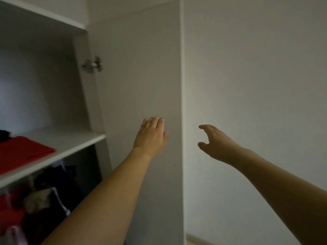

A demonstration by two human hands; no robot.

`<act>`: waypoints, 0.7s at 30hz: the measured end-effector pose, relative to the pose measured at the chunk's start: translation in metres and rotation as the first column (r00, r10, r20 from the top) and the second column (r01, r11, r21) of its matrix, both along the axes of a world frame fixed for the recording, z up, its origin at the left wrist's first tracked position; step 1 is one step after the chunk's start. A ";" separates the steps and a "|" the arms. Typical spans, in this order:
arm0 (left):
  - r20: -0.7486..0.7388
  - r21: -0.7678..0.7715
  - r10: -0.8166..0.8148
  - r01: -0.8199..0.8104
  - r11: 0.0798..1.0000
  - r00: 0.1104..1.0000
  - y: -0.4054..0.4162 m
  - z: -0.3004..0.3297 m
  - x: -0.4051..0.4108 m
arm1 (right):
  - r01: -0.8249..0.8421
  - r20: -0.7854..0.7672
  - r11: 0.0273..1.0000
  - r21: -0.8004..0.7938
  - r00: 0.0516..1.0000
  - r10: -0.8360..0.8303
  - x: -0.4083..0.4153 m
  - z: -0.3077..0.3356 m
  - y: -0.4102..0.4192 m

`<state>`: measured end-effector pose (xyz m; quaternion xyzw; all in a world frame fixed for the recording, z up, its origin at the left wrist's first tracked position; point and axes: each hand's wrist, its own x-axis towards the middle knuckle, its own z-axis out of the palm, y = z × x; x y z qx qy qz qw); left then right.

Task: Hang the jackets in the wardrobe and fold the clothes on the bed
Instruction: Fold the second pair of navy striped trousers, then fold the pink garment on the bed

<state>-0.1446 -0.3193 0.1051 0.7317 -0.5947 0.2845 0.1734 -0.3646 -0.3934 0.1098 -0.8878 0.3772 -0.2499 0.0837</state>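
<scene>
Wardrobe (44, 85) fills the left half of the frame, its door (141, 76) swung open toward me through the centre, and my left hand (151, 135) lies on that door's flat face, fingers (159, 122) straight and together, gripping nothing. My right hand (215, 144) hovers just right of the door's edge, in front of the plain wall (256, 85), thumb and fingers spread in a loose claw, holding nothing and touching nothing I can see. That door looks like a smooth, matte laminate board, stiff and fairly light; I'd judge it swings easily on the metal hinge (92, 64) at upper left, and the long free edge is the place to take it. Jackets (53, 197) hang in the dark space at lower left, below the shelf (58, 147): soft, floppy, dark cloth with a pale and a red piece among them, too dim to tell apart. On the shelf sits a red folded garment (23, 152), flat and limp. No bed shows in the frame.
</scene>
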 end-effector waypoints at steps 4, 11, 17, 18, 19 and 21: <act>-0.068 0.039 -0.158 0.161 0.986 0.985 -0.027 -0.043 -0.139 | 0.119 -0.073 0.991 0.055 0.991 -0.114 -0.142 -0.034 -0.003; -0.200 0.185 -0.263 0.299 0.936 0.944 -0.075 -0.119 -0.317 | 0.331 -0.139 0.932 0.145 0.940 -0.312 -0.337 -0.085 -0.020; -0.277 0.247 -0.401 0.468 0.849 0.873 -0.111 -0.154 -0.504 | 0.473 -0.184 0.847 0.241 0.880 -0.439 -0.501 -0.129 -0.024; -0.276 0.269 -0.415 0.484 0.832 0.867 -0.114 -0.158 -0.536 | 0.488 -0.175 0.839 0.242 0.872 -0.457 -0.531 -0.132 -0.023; -0.268 0.282 -0.431 0.498 0.820 0.862 -0.117 -0.162 -0.565 | 0.501 -0.168 0.831 0.241 0.865 -0.473 -0.562 -0.135 -0.024; -0.249 0.280 -0.445 0.503 0.818 0.861 -0.122 -0.168 -0.616 | 0.520 -0.158 0.819 0.244 0.854 -0.495 -0.621 -0.144 -0.026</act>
